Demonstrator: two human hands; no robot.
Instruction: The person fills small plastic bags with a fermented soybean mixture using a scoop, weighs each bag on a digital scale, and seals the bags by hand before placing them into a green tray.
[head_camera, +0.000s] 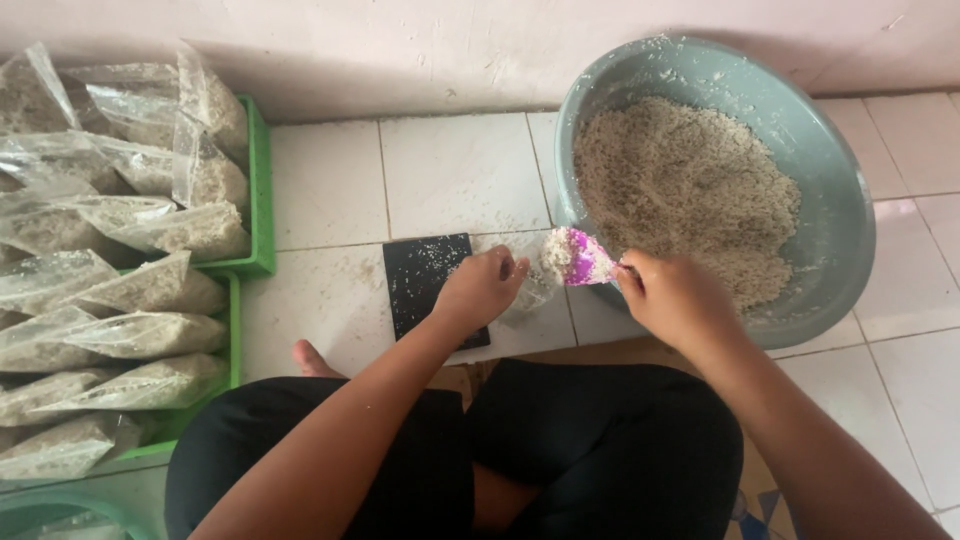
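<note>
My left hand (478, 290) pinches the top of a clear plastic bag (533, 290) that rests on the white tiled floor, beside a flat black square scale (425, 275). My right hand (672, 298) grips the handle of a pink scoop (580, 258) heaped with pale grainy mix, its bowl tipped at the bag's mouth. Just behind the scoop stands a large grey-green basin (830, 180) half full of the same grainy mix (690, 190).
Two green trays (262, 200) at the left hold several filled, sealed clear bags (130, 330). A wall runs along the back. My crossed legs in black cloth (560, 450) fill the near floor; a bare toe (310, 358) shows by the scale.
</note>
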